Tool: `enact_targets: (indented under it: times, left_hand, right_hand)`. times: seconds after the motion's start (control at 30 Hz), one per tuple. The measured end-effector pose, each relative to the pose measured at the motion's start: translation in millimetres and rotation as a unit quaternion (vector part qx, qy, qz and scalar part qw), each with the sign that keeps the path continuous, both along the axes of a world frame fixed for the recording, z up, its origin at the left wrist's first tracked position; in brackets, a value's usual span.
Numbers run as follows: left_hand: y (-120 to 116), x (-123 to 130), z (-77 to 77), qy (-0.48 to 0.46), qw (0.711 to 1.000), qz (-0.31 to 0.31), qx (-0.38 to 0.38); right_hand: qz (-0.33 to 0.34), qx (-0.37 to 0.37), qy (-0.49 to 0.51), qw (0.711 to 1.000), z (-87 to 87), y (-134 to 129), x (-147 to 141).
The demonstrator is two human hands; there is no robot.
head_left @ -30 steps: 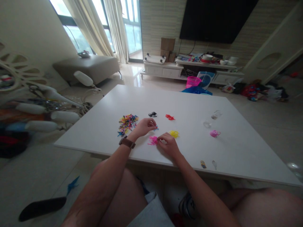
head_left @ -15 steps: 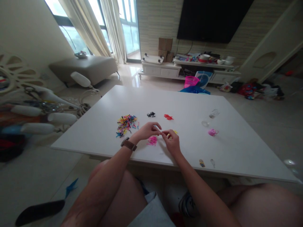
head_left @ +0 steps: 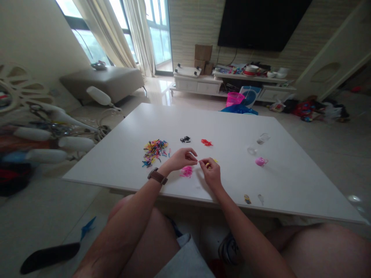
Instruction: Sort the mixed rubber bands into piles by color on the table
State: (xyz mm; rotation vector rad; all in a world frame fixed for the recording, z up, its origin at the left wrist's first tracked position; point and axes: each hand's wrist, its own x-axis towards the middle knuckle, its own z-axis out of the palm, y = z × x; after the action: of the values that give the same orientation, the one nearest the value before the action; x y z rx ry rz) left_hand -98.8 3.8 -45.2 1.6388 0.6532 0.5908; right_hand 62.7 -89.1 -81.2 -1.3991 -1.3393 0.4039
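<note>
Over the white table my left hand [head_left: 183, 159], with a brown-strapped watch [head_left: 157, 176] at its wrist, pinches with thumb and forefinger. Its fingertips almost meet those of my right hand [head_left: 211, 170], which is also pinched. Whatever lies between them is too small to name. Below my left hand lies a pile of pink rubber bands [head_left: 186, 172]. A few yellow bands [head_left: 215, 160] show partly behind my right hand. Farther back are a black pile [head_left: 185, 139] and a red pile [head_left: 206, 143]. A mixed, many-coloured pile [head_left: 155, 151] sits to the left.
On the right of the white table [head_left: 232, 131] are a small clear jar [head_left: 263, 139], a clear ring-like piece [head_left: 252, 150] and a pink pouch-like item [head_left: 261, 161]. Near the front edge lie a yellow figure charm [head_left: 247, 199] and a small clear piece [head_left: 261, 199].
My fingertips have parted very slightly, and my right hand has shifted a little to the right. The piles on the table look the same.
</note>
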Motion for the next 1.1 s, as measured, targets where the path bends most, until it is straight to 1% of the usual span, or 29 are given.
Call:
enact_targets:
  times: [0.3,0.47,0.57,0.67,0.73,0.8,0.9,0.97,1.03,1.1]
  left_hand:
    - [-2,3,1.7,0.01,0.999,-0.006,0.041]
    - [-2,4,-2.0,-0.003,1.0,-0.027,0.009]
    - [0,3,-2.4,-0.005,1.0,-0.021,0.009]
    - [4,2,0.3,-0.011,1.0,-0.004,0.024]
    - [9,-1,3.8,-0.012,0.998,0.024,0.048]
    - [16,-6,8.6,-0.012,0.994,0.072,0.08]
    - [29,-20,16.5,-0.014,0.977,0.183,0.105]
    - [37,-33,20.9,-0.01,0.958,0.268,0.104]
    - [45,-49,23.8,-0.002,0.935,0.34,0.098]
    - [51,-65,24.8,0.022,0.915,0.391,0.098]
  right_hand:
    - [0.007,-0.005,0.013,1.0,-0.4,0,0]
    - [0.012,-0.004,0.011,1.0,-0.7,1,1]
    - [0.007,0.001,-0.006,1.0,-1.5,-2,-1]
    - [-0.012,0.024,-0.045,0.999,-0.1,-5,0]
    - [-0.036,0.042,-0.077,0.996,3.4,-2,6]
    - [-0.063,0.053,-0.107,0.991,9.0,10,17]
    - [-0.085,0.051,-0.137,0.986,16.1,45,44]
    - [-0.088,0.023,-0.163,0.982,16.1,73,62]
    - [-0.1,-0.001,-0.18,0.979,11.3,98,77]
    - [-0.102,0.001,-0.187,0.977,3.3,116,88]
